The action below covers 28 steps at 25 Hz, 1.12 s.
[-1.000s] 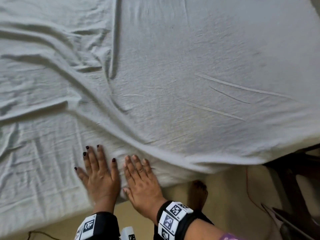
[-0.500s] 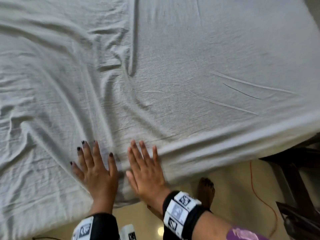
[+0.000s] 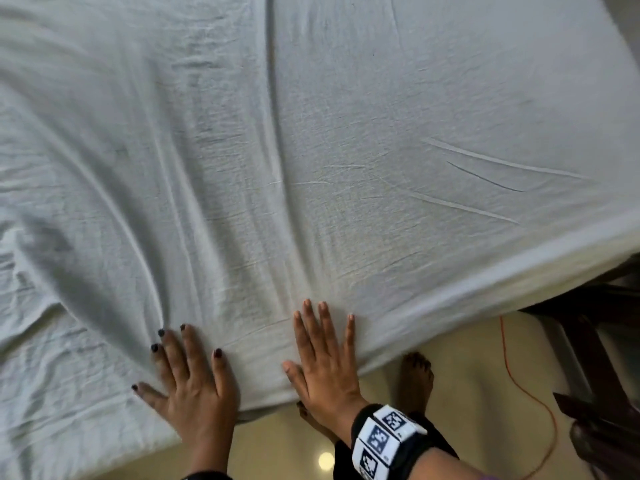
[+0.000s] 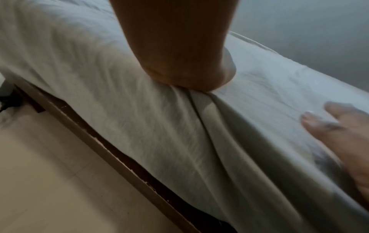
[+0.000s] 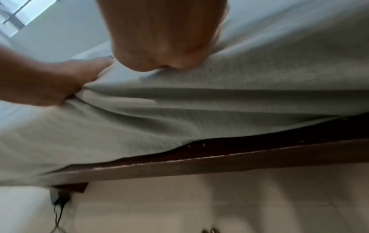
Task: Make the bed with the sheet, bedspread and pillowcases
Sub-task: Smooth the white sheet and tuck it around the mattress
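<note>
The person leans over the near edge of the bed with both palms down on the pale white cotton sheet, which covers the whole mattress top and hangs over the near side towards the dark wooden bed frame.

On the left, the left hand lies flat, its dark-nailed fingers straight and fanned apart, thumb out wide. It sits just where the long ridges of cloth run down from the far left, so I take it to be pressing and drawing that slack towards the edge.

Just beside it, with a strip of sheet between them, the right hand is also flat, fingers straight and only slightly parted, its heel right at the mattress edge; it looks placed to pin the cloth.

The sheet's left part is rumpled with deep folds; its right part lies smoother, with a few thin creases. To the right, a thin orange cord trails across the cream tiled floor.
</note>
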Each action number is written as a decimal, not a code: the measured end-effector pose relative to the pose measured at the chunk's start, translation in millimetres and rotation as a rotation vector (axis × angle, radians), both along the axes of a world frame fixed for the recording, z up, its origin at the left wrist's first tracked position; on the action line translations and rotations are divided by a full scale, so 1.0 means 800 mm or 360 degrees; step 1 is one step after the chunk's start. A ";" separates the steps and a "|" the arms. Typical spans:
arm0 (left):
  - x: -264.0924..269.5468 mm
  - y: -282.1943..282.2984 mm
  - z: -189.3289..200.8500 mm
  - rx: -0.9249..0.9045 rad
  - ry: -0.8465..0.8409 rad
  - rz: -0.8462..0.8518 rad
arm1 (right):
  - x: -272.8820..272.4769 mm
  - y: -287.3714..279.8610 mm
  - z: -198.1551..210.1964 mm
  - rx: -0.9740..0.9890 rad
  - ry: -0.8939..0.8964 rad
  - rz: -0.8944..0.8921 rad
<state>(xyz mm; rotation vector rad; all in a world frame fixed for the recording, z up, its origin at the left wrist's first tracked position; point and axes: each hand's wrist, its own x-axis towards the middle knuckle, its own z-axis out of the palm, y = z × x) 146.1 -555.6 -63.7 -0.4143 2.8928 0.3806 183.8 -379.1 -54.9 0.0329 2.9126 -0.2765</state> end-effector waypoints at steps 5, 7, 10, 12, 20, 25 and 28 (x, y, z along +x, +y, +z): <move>-0.012 0.001 0.014 0.0092 0.0325 0.0308 | -0.028 0.063 0.003 -0.0102 0.0154 -0.0862; -0.028 0.005 0.010 0.0078 0.0242 0.0185 | -0.034 0.085 -0.003 -0.0068 0.0094 -0.1042; -0.023 0.001 -0.001 0.0009 0.0052 0.0162 | -0.020 0.085 -0.016 0.0019 -0.0006 -0.1073; -0.004 -0.005 -0.002 0.0018 0.0015 0.0206 | -0.002 0.078 -0.019 0.0048 -0.0033 -0.1081; -0.054 -0.071 0.015 0.0151 0.0418 0.0333 | -0.064 -0.003 0.025 -0.0308 0.0142 -0.0405; -0.105 -0.118 -0.005 0.0237 0.0271 0.0110 | -0.127 -0.111 0.006 -0.0209 -0.0036 0.0228; -0.081 -0.138 -0.012 0.0062 0.0137 0.0202 | -0.114 -0.146 -0.002 -0.0130 -0.0145 0.0458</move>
